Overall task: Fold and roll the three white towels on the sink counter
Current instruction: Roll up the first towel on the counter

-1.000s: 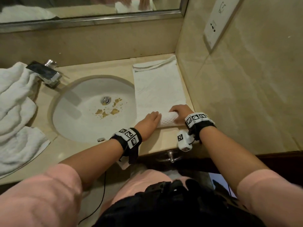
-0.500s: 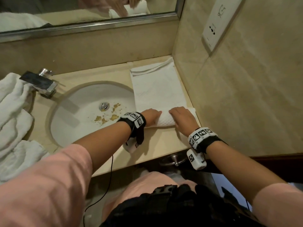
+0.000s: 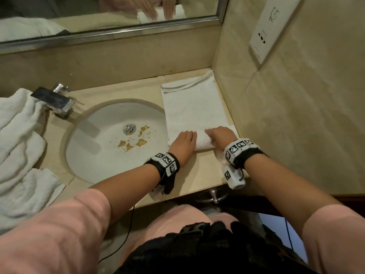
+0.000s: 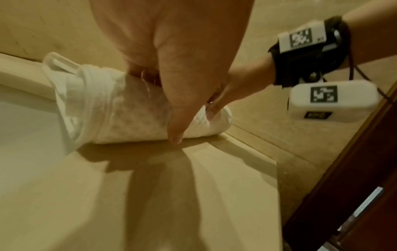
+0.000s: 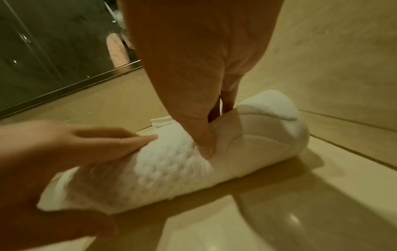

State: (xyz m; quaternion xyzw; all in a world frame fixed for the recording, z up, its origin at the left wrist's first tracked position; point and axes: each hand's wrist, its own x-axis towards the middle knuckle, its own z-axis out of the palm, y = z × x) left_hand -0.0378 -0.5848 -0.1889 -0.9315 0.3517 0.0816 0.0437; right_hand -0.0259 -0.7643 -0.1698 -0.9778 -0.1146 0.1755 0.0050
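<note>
On the counter right of the basin, against the side wall: left hand and right hand curled over a half-rolled white towel, thumbs tucked behind. Rolling step apparently under way; next, even forward pressure toward the hemmed far end. Waffle-textured, folded narrow. Other towels heaped at left.

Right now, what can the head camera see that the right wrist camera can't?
Only the head view shows the round white sink basin with brown specks, the chrome faucet, the heap of crumpled white towels and the white wall socket. Only the right wrist view shows the roll's layered end close up. Both show the half-rolled white textured towel, the left hand and right hand curled on it, and the mirror.
</note>
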